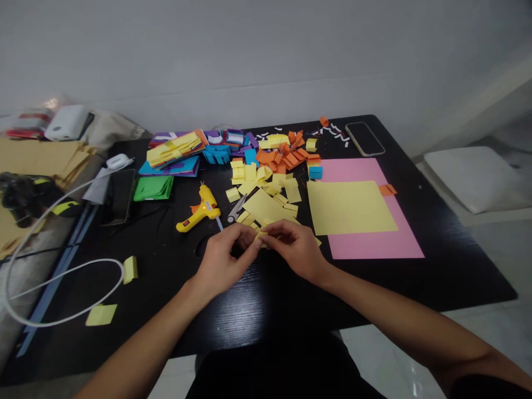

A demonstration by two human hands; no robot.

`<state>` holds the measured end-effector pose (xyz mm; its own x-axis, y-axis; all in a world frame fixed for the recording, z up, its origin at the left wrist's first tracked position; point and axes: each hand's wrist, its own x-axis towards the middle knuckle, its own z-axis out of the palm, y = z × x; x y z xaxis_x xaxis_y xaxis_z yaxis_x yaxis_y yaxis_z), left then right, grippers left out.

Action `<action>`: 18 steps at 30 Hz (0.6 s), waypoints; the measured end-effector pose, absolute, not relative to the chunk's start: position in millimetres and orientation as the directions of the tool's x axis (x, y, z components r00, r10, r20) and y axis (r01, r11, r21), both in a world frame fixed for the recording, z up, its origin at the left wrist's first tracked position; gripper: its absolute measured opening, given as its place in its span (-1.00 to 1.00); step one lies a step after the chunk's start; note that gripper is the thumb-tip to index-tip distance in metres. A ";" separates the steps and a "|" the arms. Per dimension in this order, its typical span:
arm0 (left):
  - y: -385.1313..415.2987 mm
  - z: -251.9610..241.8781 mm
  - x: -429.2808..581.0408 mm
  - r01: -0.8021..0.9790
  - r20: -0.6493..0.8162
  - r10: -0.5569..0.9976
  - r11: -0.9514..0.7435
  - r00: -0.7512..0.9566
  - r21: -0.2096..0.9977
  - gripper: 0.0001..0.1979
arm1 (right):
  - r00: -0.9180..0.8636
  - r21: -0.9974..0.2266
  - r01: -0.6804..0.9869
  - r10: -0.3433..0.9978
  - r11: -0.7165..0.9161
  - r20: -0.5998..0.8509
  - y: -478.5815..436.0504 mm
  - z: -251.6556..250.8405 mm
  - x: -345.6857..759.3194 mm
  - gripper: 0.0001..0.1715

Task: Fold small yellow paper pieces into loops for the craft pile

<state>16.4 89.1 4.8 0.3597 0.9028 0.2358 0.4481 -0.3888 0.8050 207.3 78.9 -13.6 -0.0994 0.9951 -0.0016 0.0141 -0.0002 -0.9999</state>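
My left hand [224,257] and my right hand [297,249] meet over the middle of the black table [249,310]. Both pinch one small yellow paper piece [262,236] between their fingertips. Just beyond them lies a loose heap of yellow paper pieces [264,191] and a pair of scissors [236,209]. A yellow glue gun [201,209] lies to the left of the scissors.
A yellow sheet [349,206] lies on a pink sheet [374,244] at the right. Orange pieces [291,155], blue pieces [216,154] and stacked coloured paper [174,152] sit at the back. A phone [364,138] is far right, a white cable [62,282] loops left.
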 end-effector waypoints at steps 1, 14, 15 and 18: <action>88.5 4.0 17.0 0.448 0.236 0.900 -0.394 0.367 0.803 -0.93 | -0.097 -1.000 -0.008 0.995 -0.015 -0.014 79.4 -14.5 207.4 -0.78; 88.3 2.2 15.4 0.498 0.336 0.877 -0.473 0.343 0.727 -0.92 | -0.187 -0.933 -0.293 0.970 -0.206 -0.156 83.8 -12.6 205.4 -0.69; 88.6 2.7 15.2 0.500 0.334 0.881 -0.466 0.335 0.730 -0.92 | -0.195 -0.925 -0.310 0.967 -0.218 -0.163 83.8 -12.1 205.7 -0.70; 89.5 4.2 14.6 0.494 0.345 0.881 -0.468 0.323 0.733 -0.92 | -0.211 -0.912 -0.330 0.961 -0.243 -0.179 84.0 -10.7 206.7 -0.71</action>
